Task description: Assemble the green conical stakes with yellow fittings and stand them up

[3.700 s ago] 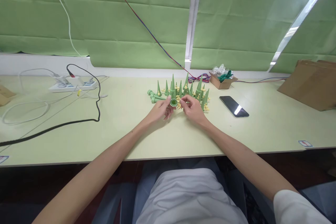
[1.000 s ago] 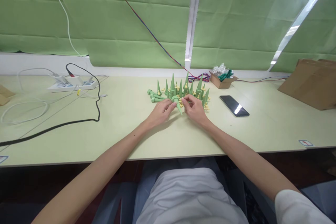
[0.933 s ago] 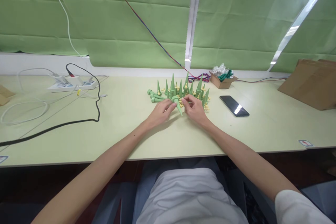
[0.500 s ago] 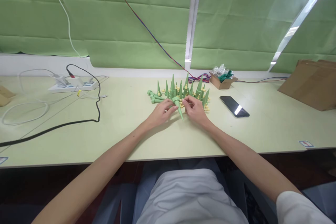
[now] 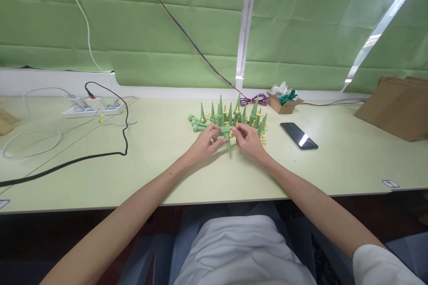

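Between the thumb and fingers of my left hand [image 5: 207,142] is a green plant watering spike [image 5: 228,142], cap up and pointed end hanging down. Close against its right side, my right hand [image 5: 246,138] is closed in a pinch at the cap. Whatever sits in that pinch is too small to make out; small yellow bits show beside it. Just behind both hands stand several more green watering spikes [image 5: 220,111], points up, with yellow valves on them. A few others [image 5: 199,128] lie on their sides left of the group.
A black phone [image 5: 298,135] lies to the right. Behind it is a small cardboard box [image 5: 282,106] holding clear plastic and green material. A larger cardboard box [image 5: 394,109] stands far right. On the left are a power strip [image 5: 93,109] and a black cable [image 5: 100,156].
The spike in my left hand has turned from slanting down-right to nearly vertical, its cap now side-on. Both hands stay almost in place.
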A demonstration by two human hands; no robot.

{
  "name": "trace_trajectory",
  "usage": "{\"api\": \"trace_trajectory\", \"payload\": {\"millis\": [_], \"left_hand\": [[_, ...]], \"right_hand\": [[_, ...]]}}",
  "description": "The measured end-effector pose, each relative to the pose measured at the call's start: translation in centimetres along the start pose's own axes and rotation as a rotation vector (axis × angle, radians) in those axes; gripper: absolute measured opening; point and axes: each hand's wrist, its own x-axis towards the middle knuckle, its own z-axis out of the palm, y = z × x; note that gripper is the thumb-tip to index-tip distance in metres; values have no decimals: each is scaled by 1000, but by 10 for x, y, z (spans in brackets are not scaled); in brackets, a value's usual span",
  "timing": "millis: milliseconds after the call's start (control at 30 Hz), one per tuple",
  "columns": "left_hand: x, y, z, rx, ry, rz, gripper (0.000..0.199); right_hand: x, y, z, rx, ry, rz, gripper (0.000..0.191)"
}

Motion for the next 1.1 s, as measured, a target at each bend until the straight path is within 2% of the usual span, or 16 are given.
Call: {"api": "trace_trajectory", "payload": {"millis": [467,667,900,1033,1100], "left_hand": [[1,-5,1,104,119,149,17],[3,-4,2,152,175,156,12],[4,-2,4,72,160,67,24],[4,5,3,-46,181,-26,16],[3,9,1,-95,174,-73,19]], "right_hand": [[0,-1,2,41,-50,16,35],[-1,-3,5,82,-42,22,40],[0,-3,9,89,12,31,43],[1,-3,8,150,52,15,41],[1,-4,7,174,74,10,41]]}}
